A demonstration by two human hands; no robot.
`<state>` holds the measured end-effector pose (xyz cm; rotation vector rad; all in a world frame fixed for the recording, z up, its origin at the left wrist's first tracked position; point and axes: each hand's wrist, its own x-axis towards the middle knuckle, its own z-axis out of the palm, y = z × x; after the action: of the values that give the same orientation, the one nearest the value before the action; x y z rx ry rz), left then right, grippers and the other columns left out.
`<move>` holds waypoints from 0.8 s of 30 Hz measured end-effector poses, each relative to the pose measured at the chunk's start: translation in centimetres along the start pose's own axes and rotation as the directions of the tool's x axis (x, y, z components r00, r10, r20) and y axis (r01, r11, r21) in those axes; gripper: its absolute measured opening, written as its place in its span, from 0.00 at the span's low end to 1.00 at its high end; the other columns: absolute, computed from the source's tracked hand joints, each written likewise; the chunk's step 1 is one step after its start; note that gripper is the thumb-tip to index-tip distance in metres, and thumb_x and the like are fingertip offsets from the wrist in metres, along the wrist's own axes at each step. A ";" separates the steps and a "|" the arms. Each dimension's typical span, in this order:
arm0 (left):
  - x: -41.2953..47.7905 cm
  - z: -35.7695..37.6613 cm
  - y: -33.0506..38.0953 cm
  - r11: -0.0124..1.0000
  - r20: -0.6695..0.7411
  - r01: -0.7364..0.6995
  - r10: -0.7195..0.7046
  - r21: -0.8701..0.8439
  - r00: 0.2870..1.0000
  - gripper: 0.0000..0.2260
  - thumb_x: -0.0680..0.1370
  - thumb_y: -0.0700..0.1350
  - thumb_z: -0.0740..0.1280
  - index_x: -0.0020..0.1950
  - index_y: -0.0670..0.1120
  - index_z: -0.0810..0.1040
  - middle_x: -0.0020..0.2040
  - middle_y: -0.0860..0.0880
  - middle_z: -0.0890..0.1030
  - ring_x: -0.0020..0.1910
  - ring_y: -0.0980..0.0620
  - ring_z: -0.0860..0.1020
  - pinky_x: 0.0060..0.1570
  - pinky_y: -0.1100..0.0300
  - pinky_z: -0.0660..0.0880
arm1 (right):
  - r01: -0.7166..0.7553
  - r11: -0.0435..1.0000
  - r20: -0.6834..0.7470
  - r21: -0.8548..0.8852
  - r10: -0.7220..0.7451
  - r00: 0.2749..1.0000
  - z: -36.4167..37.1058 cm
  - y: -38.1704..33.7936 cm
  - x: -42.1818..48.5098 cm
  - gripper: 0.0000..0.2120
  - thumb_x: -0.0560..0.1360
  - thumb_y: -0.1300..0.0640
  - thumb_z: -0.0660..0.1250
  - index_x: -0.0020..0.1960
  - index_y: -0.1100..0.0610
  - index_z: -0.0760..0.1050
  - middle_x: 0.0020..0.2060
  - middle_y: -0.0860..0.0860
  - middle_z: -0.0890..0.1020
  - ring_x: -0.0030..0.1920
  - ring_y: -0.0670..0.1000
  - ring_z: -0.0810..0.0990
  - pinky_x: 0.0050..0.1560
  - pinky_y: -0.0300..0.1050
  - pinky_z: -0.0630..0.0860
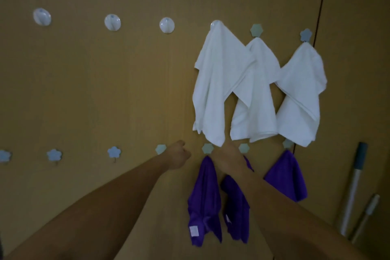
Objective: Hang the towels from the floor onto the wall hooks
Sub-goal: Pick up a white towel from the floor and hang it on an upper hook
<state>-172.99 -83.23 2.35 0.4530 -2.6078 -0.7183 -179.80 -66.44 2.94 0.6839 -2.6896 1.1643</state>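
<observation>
No legible text, brand, number or sign found anywhere in view. Small pale sewn tag (194, 231) noted at lower corner of left purple towel (203, 196); any print on it too blurred to read. Second pale tag (228, 218) noted on middle purple towel (236, 207); likewise unreadable. White towels (215, 82), wall hooks (112, 22) and pole handles (356, 177) carried no visible markings.

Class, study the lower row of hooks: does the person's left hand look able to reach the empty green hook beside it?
Probably yes. The left hand sits right beside the empty green hook, which carries no towel, with nothing between them. The nearest purple towel hangs on the hand's other side.
</observation>
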 end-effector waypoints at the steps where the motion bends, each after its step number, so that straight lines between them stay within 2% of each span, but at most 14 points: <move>1: -1.1 0.1 -0.2 1.000 0.010 0.010 -0.009 -0.006 1.000 0.03 0.79 0.41 0.64 0.48 0.47 0.71 0.36 0.55 0.71 0.40 0.56 0.72 0.37 0.70 0.63 | 0.042 0.998 0.002 0.050 -0.042 0.999 0.3 0.5 -0.8 0.08 0.75 0.54 0.63 0.41 0.57 0.71 0.39 0.54 0.78 0.43 0.55 0.78 0.47 0.53 0.79; 3: -3.8 -0.1 0.1 0.998 0.080 0.061 -0.059 -0.017 0.995 0.10 0.79 0.43 0.64 0.60 0.44 0.70 0.43 0.49 0.77 0.51 0.49 0.74 0.46 0.67 0.65 | 0.114 0.991 0.020 0.074 -0.115 0.993 0.4 0.9 -2.6 0.10 0.75 0.58 0.63 0.35 0.58 0.69 0.35 0.54 0.77 0.39 0.55 0.78 0.45 0.56 0.80; 4: -5.2 -0.2 0.2 0.995 0.110 0.089 -0.085 -0.038 0.990 0.16 0.80 0.45 0.63 0.65 0.41 0.69 0.53 0.45 0.78 0.58 0.47 0.74 0.52 0.64 0.67 | 0.126 0.990 0.060 0.055 -0.129 0.990 0.3 0.7 -3.6 0.10 0.75 0.58 0.63 0.36 0.61 0.71 0.35 0.55 0.78 0.39 0.55 0.79 0.45 0.56 0.80; 6: -8.1 -0.1 0.5 0.986 0.139 0.162 -0.155 -0.038 0.978 0.25 0.80 0.48 0.61 0.74 0.38 0.61 0.70 0.41 0.70 0.69 0.45 0.68 0.63 0.61 0.64 | 0.163 0.985 0.149 0.055 -0.170 0.974 0.5 0.6 -5.5 0.08 0.74 0.58 0.65 0.42 0.64 0.75 0.40 0.57 0.81 0.43 0.56 0.80 0.48 0.56 0.80; 7: -9.7 0.1 0.6 0.981 0.143 0.193 -0.186 -0.033 0.972 0.27 0.81 0.49 0.61 0.76 0.39 0.58 0.73 0.41 0.66 0.71 0.45 0.66 0.65 0.61 0.62 | 0.179 0.980 0.183 0.084 -0.192 0.964 0.7 0.8 -6.3 0.08 0.73 0.57 0.66 0.44 0.63 0.76 0.42 0.57 0.81 0.44 0.56 0.80 0.49 0.56 0.79; 10: -14.5 1.0 0.1 0.960 0.141 0.278 -0.269 -0.047 0.953 0.28 0.81 0.49 0.60 0.77 0.40 0.56 0.75 0.41 0.63 0.72 0.45 0.65 0.65 0.62 0.62 | 0.193 0.977 0.283 0.089 -0.210 0.936 1.2 0.8 -9.5 0.07 0.72 0.54 0.66 0.44 0.58 0.74 0.44 0.54 0.80 0.48 0.55 0.79 0.53 0.53 0.78; 12: -18.0 1.3 -0.6 0.942 0.123 0.334 -0.327 -0.036 0.937 0.27 0.81 0.49 0.60 0.77 0.40 0.57 0.74 0.41 0.64 0.71 0.44 0.66 0.65 0.61 0.64 | 0.178 0.982 0.372 0.057 -0.187 0.909 2.3 0.9 -11.6 0.09 0.72 0.51 0.66 0.44 0.57 0.74 0.43 0.53 0.79 0.48 0.55 0.79 0.51 0.49 0.78; 15: -23.1 1.1 -2.8 0.904 0.099 0.427 -0.423 -0.022 0.901 0.27 0.81 0.49 0.61 0.76 0.40 0.58 0.74 0.40 0.66 0.70 0.43 0.67 0.65 0.59 0.66 | 0.198 0.980 0.489 0.014 -0.179 0.853 5.3 0.9 -15.2 0.21 0.71 0.48 0.67 0.57 0.60 0.74 0.53 0.55 0.79 0.54 0.57 0.79 0.54 0.49 0.78; 17: -26.6 0.3 -4.7 0.871 0.075 0.492 -0.489 -0.021 0.869 0.27 0.81 0.49 0.61 0.76 0.40 0.58 0.74 0.40 0.66 0.70 0.43 0.68 0.65 0.58 0.66 | 0.258 0.966 0.553 -0.029 -0.199 0.809 7.6 0.3 -17.7 0.25 0.71 0.46 0.67 0.61 0.61 0.73 0.58 0.57 0.78 0.57 0.58 0.78 0.52 0.46 0.76; 19: -30.2 -0.9 -6.9 0.829 0.046 0.558 -0.557 -0.027 0.830 0.27 0.81 0.49 0.61 0.76 0.40 0.58 0.74 0.41 0.65 0.70 0.43 0.67 0.65 0.57 0.66 | 0.335 0.941 0.617 -0.051 -0.235 0.751 9.9 -1.0 -20.2 0.25 0.71 0.45 0.67 0.62 0.60 0.73 0.59 0.56 0.78 0.56 0.56 0.78 0.46 0.41 0.71; 21: -33.9 -2.2 -9.3 0.789 0.018 0.614 -0.614 -0.028 0.789 0.28 0.81 0.50 0.61 0.77 0.41 0.58 0.74 0.41 0.64 0.71 0.43 0.66 0.67 0.56 0.66 | 0.379 0.925 0.682 -0.025 -0.262 0.683 12.5 -2.7 -22.8 0.26 0.72 0.45 0.68 0.64 0.60 0.73 0.60 0.57 0.77 0.54 0.55 0.78 0.44 0.39 0.70; 24: -39.5 -4.2 -13.6 0.718 -0.010 0.696 -0.696 -0.027 0.718 0.28 0.80 0.50 0.62 0.76 0.41 0.59 0.74 0.41 0.65 0.71 0.42 0.66 0.67 0.54 0.66 | 0.421 0.906 0.775 0.033 -0.289 0.561 16.2 -5.7 -27.1 0.28 0.74 0.46 0.67 0.67 0.63 0.71 0.63 0.58 0.76 0.59 0.57 0.77 0.54 0.43 0.74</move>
<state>-134.06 -80.16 -13.02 1.4809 -2.3627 -0.9488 -152.20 -71.93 -12.47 1.9805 -2.9368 0.5935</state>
